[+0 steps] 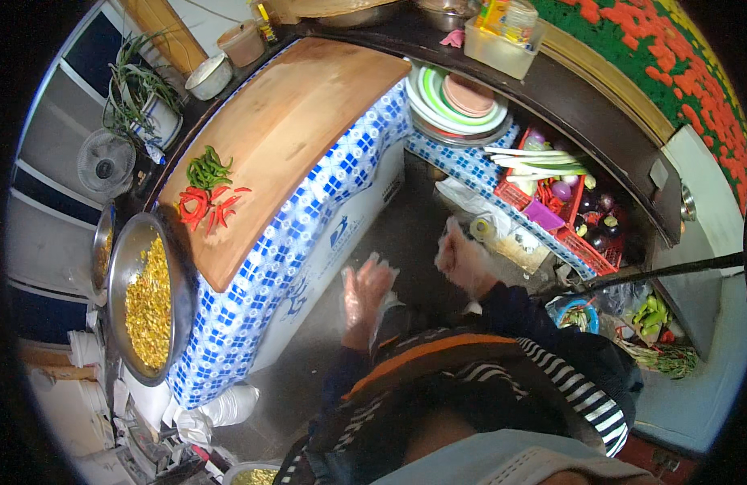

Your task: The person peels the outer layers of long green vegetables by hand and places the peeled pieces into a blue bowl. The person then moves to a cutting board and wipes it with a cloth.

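Observation:
My left hand (370,291), in a clear plastic glove, is held in front of my body with its fingers apart and nothing in it. To its right, my right hand (463,257) wears a similar glove. Its fingers look curled and are blurred, and I see no object in them. Both hands are over the floor, apart from the long wooden board (306,109) on the counter. Green chillies (209,170) lie in a heap near the board's left end, with red chillies (194,206) beside them.
A steel basin (117,291) of chopped yellow food (148,309) stands by the board. Blue-white checked cloth (258,273) covers the counter's side. At right are stacked plastic basins (417,91), a red crate (512,191) with white-stemmed vegetables (525,160), and eggplants (597,239).

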A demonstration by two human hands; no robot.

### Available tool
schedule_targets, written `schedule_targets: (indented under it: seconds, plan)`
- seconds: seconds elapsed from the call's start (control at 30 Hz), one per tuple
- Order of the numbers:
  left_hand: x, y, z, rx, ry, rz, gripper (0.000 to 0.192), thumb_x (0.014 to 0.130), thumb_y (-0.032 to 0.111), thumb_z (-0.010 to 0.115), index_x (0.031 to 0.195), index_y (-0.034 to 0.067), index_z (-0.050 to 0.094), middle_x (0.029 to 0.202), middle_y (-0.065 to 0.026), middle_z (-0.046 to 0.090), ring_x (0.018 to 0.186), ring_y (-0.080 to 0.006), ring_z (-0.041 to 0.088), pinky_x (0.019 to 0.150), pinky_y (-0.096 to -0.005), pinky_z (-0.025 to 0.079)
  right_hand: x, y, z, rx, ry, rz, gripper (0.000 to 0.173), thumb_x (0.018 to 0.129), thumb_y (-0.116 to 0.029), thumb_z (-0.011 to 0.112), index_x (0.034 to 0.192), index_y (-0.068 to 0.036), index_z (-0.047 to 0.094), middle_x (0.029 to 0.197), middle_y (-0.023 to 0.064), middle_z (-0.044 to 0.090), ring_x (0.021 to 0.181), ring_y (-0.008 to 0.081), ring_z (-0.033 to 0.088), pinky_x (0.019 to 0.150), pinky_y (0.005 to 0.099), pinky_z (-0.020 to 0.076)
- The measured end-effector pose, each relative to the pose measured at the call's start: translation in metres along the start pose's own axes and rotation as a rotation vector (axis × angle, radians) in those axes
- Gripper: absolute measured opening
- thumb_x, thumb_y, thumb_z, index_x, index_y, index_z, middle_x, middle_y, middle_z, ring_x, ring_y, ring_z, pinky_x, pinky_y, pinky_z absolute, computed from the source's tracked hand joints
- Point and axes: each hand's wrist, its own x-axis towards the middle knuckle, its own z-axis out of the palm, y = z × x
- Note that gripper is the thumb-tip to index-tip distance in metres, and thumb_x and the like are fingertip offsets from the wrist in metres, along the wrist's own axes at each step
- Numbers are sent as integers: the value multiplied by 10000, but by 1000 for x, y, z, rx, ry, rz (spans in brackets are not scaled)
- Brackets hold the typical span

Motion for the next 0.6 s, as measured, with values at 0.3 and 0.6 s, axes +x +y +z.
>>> schedule_targets:
  seconds: [0.3, 0.6]
  plan:
    - [113, 106, 86, -219, -423, -93, 964, 707, 802, 258, 1397, 134, 178, 1415, -166, 219, 1306, -303, 210, 1027, -473, 186, 75, -115, 81, 500, -448, -219, 752, 845, -604, 332, 1339, -38, 297, 1385, 167, 293, 1264, 300, 299, 1046, 411, 233]
    - [237, 68, 174, 691, -700, 598, 649, 888, 498, 325, 1365, 65, 244, 1416, -158, 220, 1310, -266, 216, 1070, -477, 111, 121, -170, 51, 339, -140, -340, 679, 876, -524, 368, 1355, -55, 264, 1390, 145, 281, 1297, 251, 243, 1066, 387, 194]
